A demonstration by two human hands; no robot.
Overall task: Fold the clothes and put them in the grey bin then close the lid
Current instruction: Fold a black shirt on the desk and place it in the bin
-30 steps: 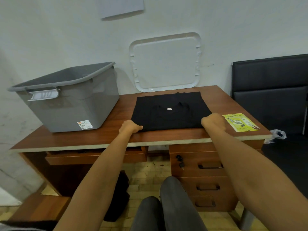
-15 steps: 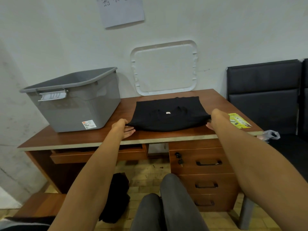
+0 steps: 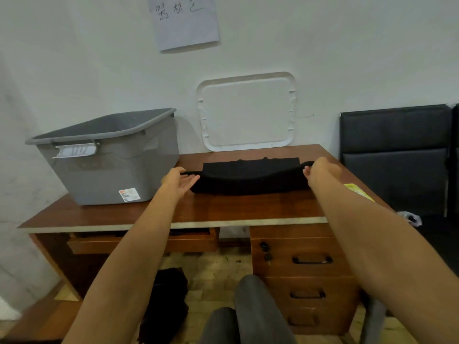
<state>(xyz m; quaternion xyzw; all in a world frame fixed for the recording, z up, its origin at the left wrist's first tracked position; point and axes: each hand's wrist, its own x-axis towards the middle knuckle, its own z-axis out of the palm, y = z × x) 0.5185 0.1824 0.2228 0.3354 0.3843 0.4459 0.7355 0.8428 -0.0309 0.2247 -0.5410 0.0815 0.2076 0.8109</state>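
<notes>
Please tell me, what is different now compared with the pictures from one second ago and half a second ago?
The left hand and right hand took hold of the near edge of the black garment and lifted it up and away from the person, folding it toward the wall. Earlier the garment lay flat. The grey bin, the white lid against the wall and the yellow leaflet kept their places.

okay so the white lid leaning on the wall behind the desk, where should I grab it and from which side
Grip the white lid by its two short side rims, one hand on each, coming from the front. It stands nearly upright against the wall with its bottom edge on the desk, so the back is blocked while both side edges are free. Its width probably suits two hands better than one.
</notes>
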